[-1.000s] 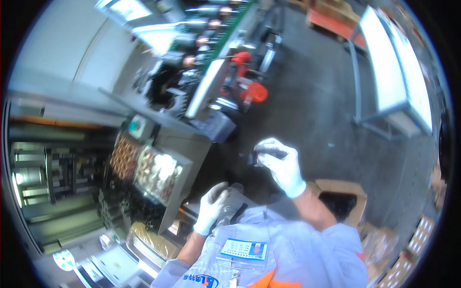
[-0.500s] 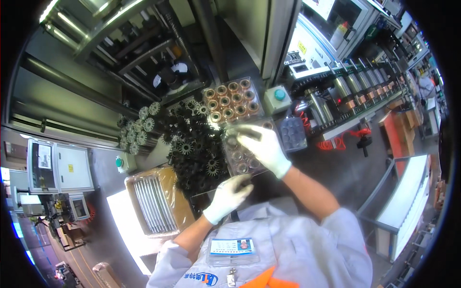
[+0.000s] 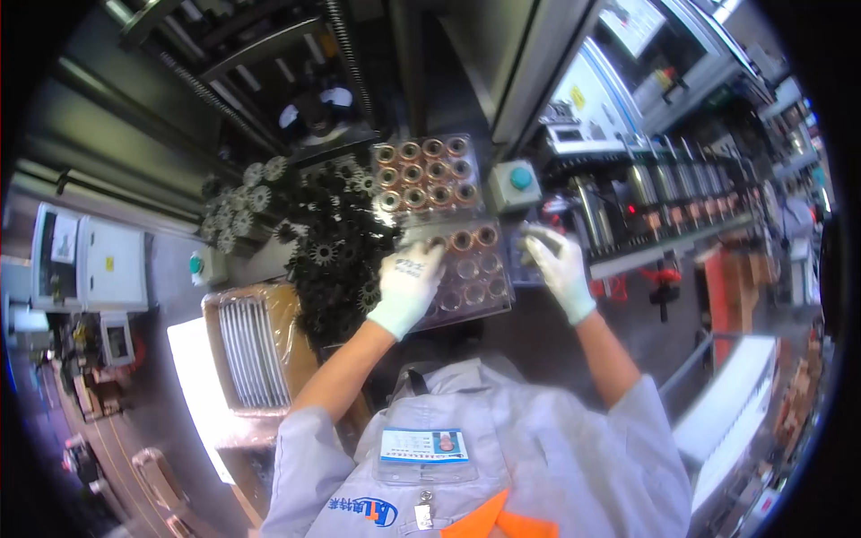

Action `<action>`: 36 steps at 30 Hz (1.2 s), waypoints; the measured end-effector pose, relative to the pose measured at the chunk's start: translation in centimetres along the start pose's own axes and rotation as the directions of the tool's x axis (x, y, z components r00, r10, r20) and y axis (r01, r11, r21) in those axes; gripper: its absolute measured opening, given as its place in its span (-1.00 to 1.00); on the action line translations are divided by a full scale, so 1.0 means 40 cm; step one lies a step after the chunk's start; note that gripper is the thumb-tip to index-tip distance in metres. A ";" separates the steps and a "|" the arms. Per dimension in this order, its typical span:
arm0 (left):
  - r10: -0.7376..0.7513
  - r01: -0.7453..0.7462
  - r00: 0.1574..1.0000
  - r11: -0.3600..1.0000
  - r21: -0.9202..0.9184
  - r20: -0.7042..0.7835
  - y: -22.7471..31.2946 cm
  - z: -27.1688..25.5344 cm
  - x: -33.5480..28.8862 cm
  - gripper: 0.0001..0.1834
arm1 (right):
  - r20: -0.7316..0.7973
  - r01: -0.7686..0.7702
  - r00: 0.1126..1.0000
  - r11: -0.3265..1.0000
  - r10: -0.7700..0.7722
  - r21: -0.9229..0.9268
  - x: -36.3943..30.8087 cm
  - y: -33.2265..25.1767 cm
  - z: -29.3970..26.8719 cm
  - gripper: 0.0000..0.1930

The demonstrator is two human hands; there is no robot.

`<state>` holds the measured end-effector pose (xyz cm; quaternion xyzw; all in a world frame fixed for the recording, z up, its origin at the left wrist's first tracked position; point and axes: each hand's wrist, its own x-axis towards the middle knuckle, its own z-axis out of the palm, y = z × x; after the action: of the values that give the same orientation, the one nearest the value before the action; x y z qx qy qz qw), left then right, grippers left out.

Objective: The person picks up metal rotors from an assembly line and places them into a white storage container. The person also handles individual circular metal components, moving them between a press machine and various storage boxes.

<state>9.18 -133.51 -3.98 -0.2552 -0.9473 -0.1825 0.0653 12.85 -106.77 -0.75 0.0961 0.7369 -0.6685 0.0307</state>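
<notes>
My left hand (image 3: 412,277), in a white glove, reaches over the left side of a clear plastic tray (image 3: 453,309). Its fingers close together at the tray's far row, beside copper-coloured ring parts (image 3: 462,239); what they hold is hidden. To the right of that tray, my right hand (image 3: 560,271), gloved too, is raised with fingers and thumb bent toward each other. Their tips look grey, and anything between them is too small to tell. Behind, a second clear tray (image 3: 428,212) carries several copper-coloured rings with dark centres. The near tray's other round pockets show no copper.
Dark toothed metal cores (image 3: 325,253) are heaped left of the trays, with lighter ones (image 3: 242,211) farther left. A carton (image 3: 256,350) of metal rods stands near left. Behind right are a green-button box (image 3: 517,186) and a machine with a row of cylinders (image 3: 664,188).
My left hand has moved up and forward onto the near tray. My right hand has withdrawn from that tray to its right side. Copper-coloured rings now show in its far row.
</notes>
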 end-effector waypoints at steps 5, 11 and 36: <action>0.044 -0.047 0.989 0.999 0.018 0.138 -0.029 0.021 0.041 -0.74 | 0.096 0.018 0.995 0.997 -0.025 0.073 0.017 -0.018 0.054 -0.72; 0.010 -0.001 0.995 0.996 -0.088 0.096 -0.032 -0.071 0.071 -0.76 | 0.258 0.441 0.881 0.887 -0.397 -0.139 0.223 -0.128 0.247 -0.60; -0.088 0.038 0.856 0.993 -0.108 -0.509 -0.538 -0.252 0.217 -0.84 | 0.500 0.492 0.836 0.715 -0.227 -0.498 0.346 -0.346 0.526 -0.38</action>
<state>-8.89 -150.64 0.52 -0.1692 -0.8939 -0.2902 0.2969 -4.98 -127.46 8.21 -0.2075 0.8926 -0.3927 0.0772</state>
